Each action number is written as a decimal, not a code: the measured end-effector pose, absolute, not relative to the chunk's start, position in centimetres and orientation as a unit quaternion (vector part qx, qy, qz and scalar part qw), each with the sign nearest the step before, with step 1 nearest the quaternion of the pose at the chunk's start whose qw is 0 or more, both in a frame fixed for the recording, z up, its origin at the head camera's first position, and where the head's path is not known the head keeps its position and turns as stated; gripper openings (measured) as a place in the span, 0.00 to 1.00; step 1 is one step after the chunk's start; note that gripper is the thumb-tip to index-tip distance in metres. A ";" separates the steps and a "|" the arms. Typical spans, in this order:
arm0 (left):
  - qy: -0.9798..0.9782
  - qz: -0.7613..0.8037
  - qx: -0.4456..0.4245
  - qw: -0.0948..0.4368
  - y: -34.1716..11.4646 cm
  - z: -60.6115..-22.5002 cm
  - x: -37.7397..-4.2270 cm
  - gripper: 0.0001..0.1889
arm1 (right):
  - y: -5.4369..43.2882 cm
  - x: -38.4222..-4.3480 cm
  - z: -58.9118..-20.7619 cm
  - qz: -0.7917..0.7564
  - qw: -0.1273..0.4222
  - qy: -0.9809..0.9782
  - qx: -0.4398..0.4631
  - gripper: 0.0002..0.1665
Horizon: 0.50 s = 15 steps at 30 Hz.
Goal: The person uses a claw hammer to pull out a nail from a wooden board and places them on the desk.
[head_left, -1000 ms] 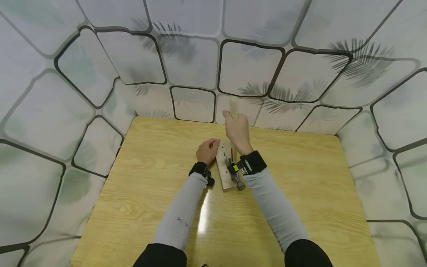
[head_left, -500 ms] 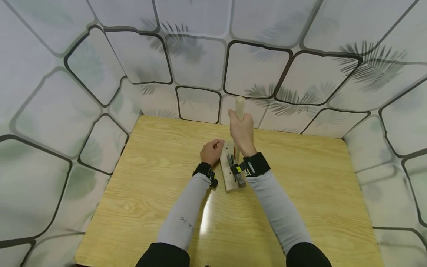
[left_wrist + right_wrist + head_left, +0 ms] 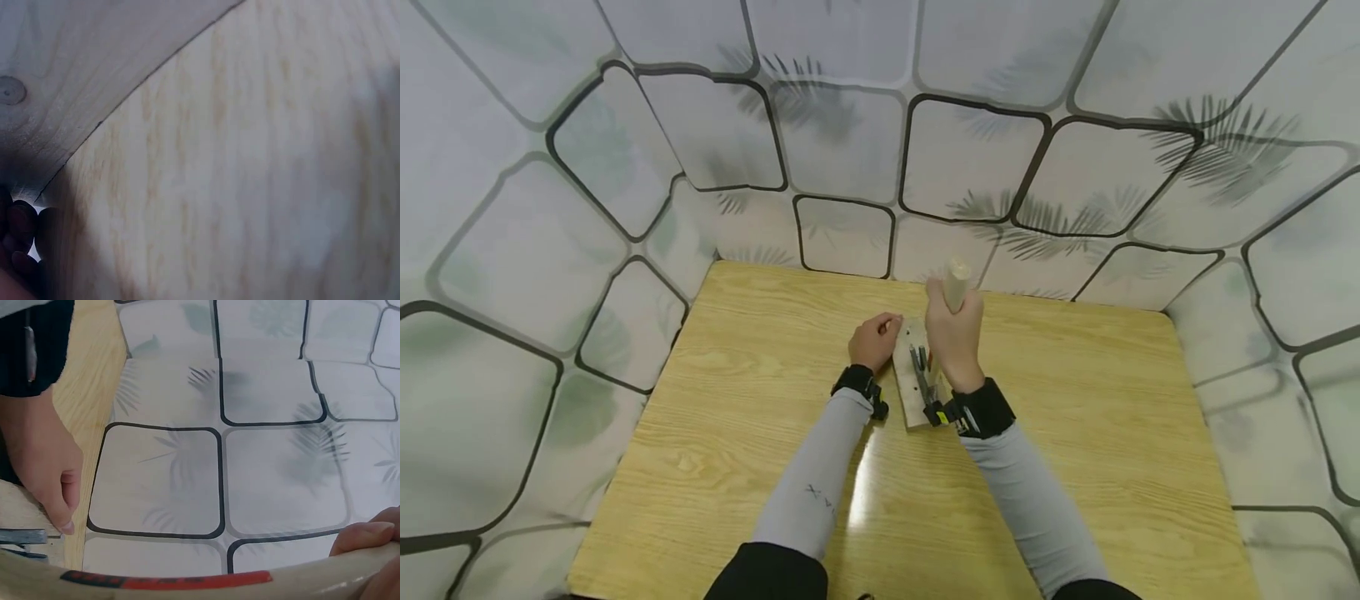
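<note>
My right hand (image 3: 955,337) grips the pale handle of a claw hammer (image 3: 957,279), which stands steeply up from a flat wooden board (image 3: 907,398). The hammer's metal claw lies low over the board, pointing away from me; its contact with the wood is hidden. Several small dark spots show on the board. My left hand (image 3: 874,342), fingers curled, holds the board's far left corner. In the right wrist view the hammer handle (image 3: 169,580) with its red label crosses the bottom. A round mark (image 3: 10,91) shows on the board in the left wrist view.
The board lies on a yellow wood-grain table (image 3: 737,433). A patterned cloth wall (image 3: 827,133) rises behind the table and along both sides.
The hammer handle tips back toward me, its end lower and slightly right of before, and my right hand comes nearer with it. My left hand stays at the board's corner.
</note>
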<state>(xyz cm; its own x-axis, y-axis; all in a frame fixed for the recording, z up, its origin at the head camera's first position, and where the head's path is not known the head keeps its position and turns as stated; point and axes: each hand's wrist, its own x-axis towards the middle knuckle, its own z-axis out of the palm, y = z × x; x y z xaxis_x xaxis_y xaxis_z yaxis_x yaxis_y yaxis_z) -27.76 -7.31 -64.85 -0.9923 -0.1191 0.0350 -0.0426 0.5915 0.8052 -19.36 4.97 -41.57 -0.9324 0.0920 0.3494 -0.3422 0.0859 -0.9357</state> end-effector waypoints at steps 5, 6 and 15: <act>-0.887 -0.457 0.039 0.053 -7.0 -64.4 -27.5 0.16 | 5.9 -17.3 -42.9 0.684 0.232 -0.677 0.144 0.29; -0.886 -0.459 0.039 0.053 -6.9 -64.3 -27.4 0.16 | 6.1 -17.1 -43.3 0.683 0.246 -0.671 0.150 0.29; -0.876 -0.482 0.012 0.011 -7.4 -63.9 -27.2 0.17 | 8.0 -14.7 -45.3 0.740 0.304 -0.565 0.203 0.30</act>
<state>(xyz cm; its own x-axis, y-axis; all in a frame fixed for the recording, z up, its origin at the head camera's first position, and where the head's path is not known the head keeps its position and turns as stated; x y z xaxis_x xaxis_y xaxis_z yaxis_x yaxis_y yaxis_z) -27.17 -7.45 -63.94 -0.9995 -0.0313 0.0090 -0.0091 0.5348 0.8449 -14.65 7.98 -45.34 -0.7327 0.2203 0.6439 -0.6792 -0.1771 -0.7123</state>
